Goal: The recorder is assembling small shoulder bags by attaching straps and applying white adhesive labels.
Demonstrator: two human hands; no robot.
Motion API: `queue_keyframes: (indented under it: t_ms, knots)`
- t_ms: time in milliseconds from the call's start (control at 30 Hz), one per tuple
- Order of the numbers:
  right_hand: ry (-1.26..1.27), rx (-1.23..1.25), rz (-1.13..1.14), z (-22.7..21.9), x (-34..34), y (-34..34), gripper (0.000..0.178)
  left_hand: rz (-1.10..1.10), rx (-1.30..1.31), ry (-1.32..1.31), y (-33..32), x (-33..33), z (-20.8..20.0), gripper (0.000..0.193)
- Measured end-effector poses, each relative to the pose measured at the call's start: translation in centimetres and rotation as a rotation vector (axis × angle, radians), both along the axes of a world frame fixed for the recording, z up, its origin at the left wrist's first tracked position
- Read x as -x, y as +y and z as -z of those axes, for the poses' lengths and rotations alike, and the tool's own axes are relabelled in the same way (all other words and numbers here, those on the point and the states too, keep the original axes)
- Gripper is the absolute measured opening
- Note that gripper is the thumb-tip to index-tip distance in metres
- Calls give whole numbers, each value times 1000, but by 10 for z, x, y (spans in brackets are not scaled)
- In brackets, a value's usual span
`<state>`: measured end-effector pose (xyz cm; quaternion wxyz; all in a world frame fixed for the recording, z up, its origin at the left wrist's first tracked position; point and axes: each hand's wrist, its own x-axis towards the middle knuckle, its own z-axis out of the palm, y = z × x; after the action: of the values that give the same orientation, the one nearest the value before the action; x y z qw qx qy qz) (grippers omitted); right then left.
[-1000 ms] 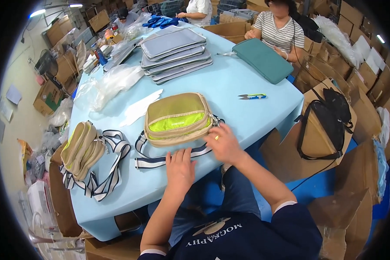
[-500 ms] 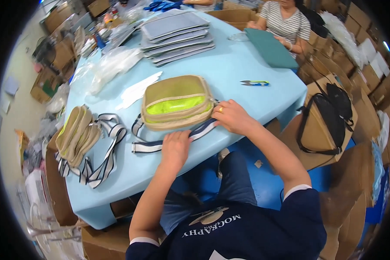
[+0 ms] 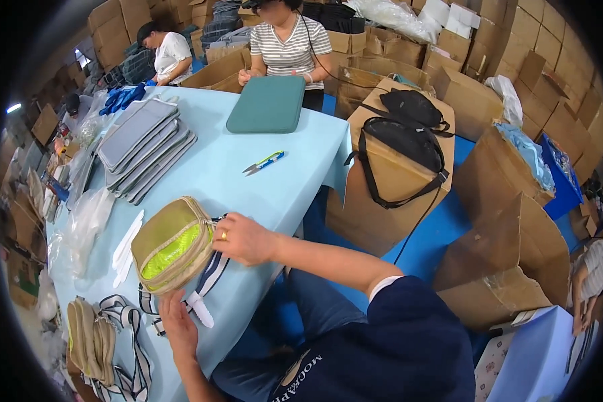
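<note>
While two hands [image 3: 244, 238] [image 3: 179, 328] touch it, one olive pouch [image 3: 171, 244] lies flat.

A packing workshop or warehouse for bags. Stacked brown cardboard cartons [image 3: 516, 53] line the walls; a long tabletop covered in pale blue cloth [image 3: 201, 174] carries a pile of flat grey padded sleeves [image 3: 144, 151], clear plastic wrapping bags [image 3: 87, 224] and blue-handled thread snips [image 3: 264, 162], with seated co-workers at its far end.

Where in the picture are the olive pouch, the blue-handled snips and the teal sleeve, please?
olive pouch [image 3: 171, 244], head view, its bright mesh front.
blue-handled snips [image 3: 264, 162], head view, mid-body.
teal sleeve [image 3: 266, 104], head view, centre of its flat face.
</note>
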<state>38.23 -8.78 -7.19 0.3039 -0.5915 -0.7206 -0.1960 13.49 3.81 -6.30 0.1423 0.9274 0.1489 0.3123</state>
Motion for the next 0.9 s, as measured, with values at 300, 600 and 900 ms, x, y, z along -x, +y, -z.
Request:
queue_keyframes:
  t_ms: [300, 600, 900]
  knots:
    - [247, -46, -213, 33, 74, 39, 29, -25, 151, 1, 9, 7, 23, 17]
    - [391, 45, -255, 26, 56, 52, 17, -166, 178, -144, -1, -22, 30, 15]
    - [212, 322, -105, 15, 74, 55, 16, -158, 100, -196, -6, -9, 36, 15]
